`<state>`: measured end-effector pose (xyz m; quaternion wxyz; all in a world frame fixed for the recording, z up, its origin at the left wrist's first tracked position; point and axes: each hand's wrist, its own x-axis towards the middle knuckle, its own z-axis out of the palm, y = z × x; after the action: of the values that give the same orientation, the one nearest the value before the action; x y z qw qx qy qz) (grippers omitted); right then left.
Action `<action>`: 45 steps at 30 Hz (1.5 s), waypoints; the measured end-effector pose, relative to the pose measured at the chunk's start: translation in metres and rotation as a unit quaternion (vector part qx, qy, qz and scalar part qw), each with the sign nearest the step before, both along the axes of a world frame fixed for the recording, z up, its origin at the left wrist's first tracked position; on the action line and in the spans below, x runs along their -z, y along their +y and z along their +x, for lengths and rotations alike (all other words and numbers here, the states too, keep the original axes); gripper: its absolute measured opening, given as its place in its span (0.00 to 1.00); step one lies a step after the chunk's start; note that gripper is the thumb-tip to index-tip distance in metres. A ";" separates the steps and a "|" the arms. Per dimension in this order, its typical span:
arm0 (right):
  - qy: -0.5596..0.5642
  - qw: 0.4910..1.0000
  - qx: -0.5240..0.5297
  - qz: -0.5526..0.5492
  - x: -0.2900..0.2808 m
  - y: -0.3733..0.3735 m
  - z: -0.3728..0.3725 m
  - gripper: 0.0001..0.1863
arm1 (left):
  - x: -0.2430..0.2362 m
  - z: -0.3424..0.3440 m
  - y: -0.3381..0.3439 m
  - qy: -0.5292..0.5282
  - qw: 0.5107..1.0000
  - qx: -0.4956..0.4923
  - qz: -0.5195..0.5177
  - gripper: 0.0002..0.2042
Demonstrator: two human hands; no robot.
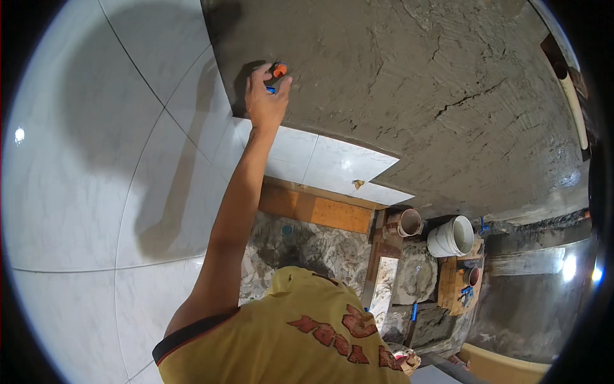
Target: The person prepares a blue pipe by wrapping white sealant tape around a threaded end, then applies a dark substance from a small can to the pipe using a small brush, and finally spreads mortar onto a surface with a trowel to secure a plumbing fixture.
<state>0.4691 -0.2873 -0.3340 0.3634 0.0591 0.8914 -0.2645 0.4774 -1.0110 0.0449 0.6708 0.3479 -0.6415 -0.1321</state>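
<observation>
My left arm stretches up to the mortar-coated wall [384, 70], and my left hand [265, 96] curls its fingers beside a short orange pipe end [279, 70] that sits in the mortar. Between thumb and palm shows a small blue piece [270, 90]; most of it is covered by the hand, so its kind cannot be made out. Whether the fingertips touch the orange pipe end is unclear. Below the hand, white tiles [291, 148] cover the lower strip of the wall. My right hand is out of the picture.
Large white tiles [70, 205] line the left wall. An orange-brown board [313, 210] lies under the low tiles. A brown bucket [404, 224] and a white bucket [448, 238] stand at the right. Blue items [414, 312] lie about there. A pale pipe [572, 109] is at far right.
</observation>
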 end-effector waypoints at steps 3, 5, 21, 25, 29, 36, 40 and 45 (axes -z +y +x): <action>0.006 1.000 0.016 -0.020 0.006 -0.003 0.001 0.16 | 0.005 -0.010 -0.017 -0.071 0.997 -0.004 -0.015 0.15; 0.015 0.999 0.031 -0.039 0.012 -0.010 0.000 0.16 | 0.003 -0.016 -0.020 -0.051 0.998 0.023 0.003 0.15; 0.070 0.997 -0.030 -0.033 0.058 0.015 -0.023 0.20 | -0.009 -0.022 0.023 0.266 0.793 0.375 0.399 0.29; 0.074 0.994 -0.027 -0.073 0.045 0.026 -0.018 0.16 | -0.012 -0.015 0.027 0.367 0.705 0.419 0.440 0.32; -0.046 0.987 0.108 -0.112 0.009 0.020 -0.023 0.14 | 0.024 0.042 -0.018 -0.186 0.961 0.099 0.180 0.27; -0.024 0.986 0.090 -0.138 0.014 0.018 -0.037 0.15 | -0.021 0.047 -0.005 -0.366 0.930 0.014 0.023 0.20; 0.012 0.987 0.015 -0.162 -0.036 -0.021 -0.053 0.15 | -0.022 0.053 -0.003 -0.517 0.856 -0.018 0.005 0.27; 0.016 0.959 0.055 -0.279 -0.032 -0.014 -0.040 0.11 | -0.049 0.022 0.010 -0.645 0.762 -0.034 0.047 0.32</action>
<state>0.4291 -0.3016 -0.3019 0.3358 0.0000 0.7833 -0.5231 0.4999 -1.0013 0.0937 0.0851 0.4035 -0.9036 0.1160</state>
